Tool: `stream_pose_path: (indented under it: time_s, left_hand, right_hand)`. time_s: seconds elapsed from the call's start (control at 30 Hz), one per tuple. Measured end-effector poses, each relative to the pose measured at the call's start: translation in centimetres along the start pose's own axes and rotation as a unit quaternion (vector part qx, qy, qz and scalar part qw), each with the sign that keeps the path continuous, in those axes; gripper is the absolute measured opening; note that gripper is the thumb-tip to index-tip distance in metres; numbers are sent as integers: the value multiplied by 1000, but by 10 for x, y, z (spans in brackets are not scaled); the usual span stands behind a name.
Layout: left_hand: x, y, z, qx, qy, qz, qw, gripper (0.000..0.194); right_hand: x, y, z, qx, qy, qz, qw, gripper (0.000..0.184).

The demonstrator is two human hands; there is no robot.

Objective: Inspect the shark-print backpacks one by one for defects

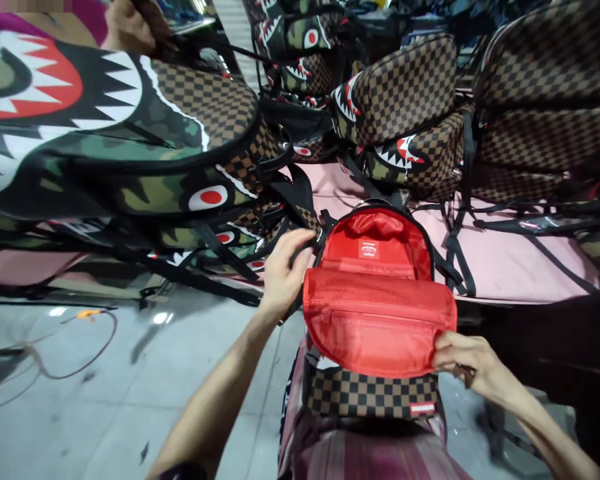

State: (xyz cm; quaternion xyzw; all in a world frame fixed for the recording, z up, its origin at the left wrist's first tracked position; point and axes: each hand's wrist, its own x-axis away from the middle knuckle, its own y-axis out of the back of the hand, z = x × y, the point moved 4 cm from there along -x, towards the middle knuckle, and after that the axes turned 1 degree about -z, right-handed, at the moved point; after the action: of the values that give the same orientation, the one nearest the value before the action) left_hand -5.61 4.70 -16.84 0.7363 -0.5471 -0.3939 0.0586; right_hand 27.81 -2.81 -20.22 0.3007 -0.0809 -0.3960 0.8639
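An open backpack (375, 393) with a brown checkered shell and red lining rests on my lap, its front flap (377, 320) folded down toward me. My left hand (283, 273) grips the bag's left rim near the zipper, fingers curled around it. Pinching the lower right corner of the red flap is my right hand (463, 357), fingers closed on the fabric. Inside the red compartment (373, 243) a small white label shows.
Stacks of shark-mouth camouflage and checkered backpacks (130, 133) fill a pink table (505, 260), more at right (545, 100). Another person's hand (130, 27) works at top left. Black straps hang off the table edge. Grey tiled floor (80, 387) with a cable lies left.
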Motion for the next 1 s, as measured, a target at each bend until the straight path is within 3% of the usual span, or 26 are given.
stream_pose_path:
  time_s: [0.07, 0.13, 0.2, 0.23, 0.3, 0.37, 0.4, 0.47, 0.5, 0.57, 0.6, 0.67, 0.77, 0.9, 1.0]
  left_hand:
    - [-25, -26, -13, -23, -31, 185, 982, 34]
    - [-27, -56, -14, -67, -14, 386, 920, 35]
    - [-13, -78, -8, -113, 12, 506, 855, 42]
    - [-4, -83, -5, -142, 14, 527, 838, 46]
    - [14, -87, -3, -199, -15, 511, 836, 51]
    - [31, -84, -7, -247, -62, 480, 839, 50]
    - [37, -81, -10, -259, -84, 469, 840, 50]
    - [47, -78, -19, -267, -113, 454, 842, 51]
    - [49, -76, -22, -269, -119, 447, 845, 51]
    - [51, -74, -28, -271, -121, 435, 850, 49]
    - [52, -73, -30, -273, -117, 430, 853, 47]
    - [53, -70, -30, -273, -111, 423, 857, 45]
    - [54, -64, -18, -279, -85, 419, 860, 43]
    - [56, -61, 10, -291, -14, 442, 849, 40]
    - [51, -69, 26, -284, 15, 472, 835, 43]
  right_hand:
    - [2, -18, 1, 30, -2, -2, 1000, 24]
    - [9, -35, 1, 51, -1, 9, 999, 27]
    - [21, -44, 1, 59, -6, 33, 998, 32]
    - [27, -43, 1, 49, -13, 45, 998, 34]
    - [33, -30, 0, -12, -37, 70, 997, 33]
    - [21, 0, -4, -92, -71, 35, 993, 34]
    - [5, 16, -9, -120, -86, 2, 989, 34]
    - [-43, 46, -25, -76, -136, -121, 980, 35]
    - [-76, 49, -33, -33, -139, -115, 983, 32]
    - [-143, 39, -52, 48, -147, -62, 986, 33]
    - [-171, 25, -63, 76, -165, -6, 983, 31]
    - [-206, -4, -81, 104, -173, 81, 976, 25]
    - [-205, -27, -98, 128, -168, 120, 970, 24]
    - [-163, -15, -117, 207, -222, 143, 942, 28]
    - [-148, -4, -121, 235, -264, 166, 921, 30]
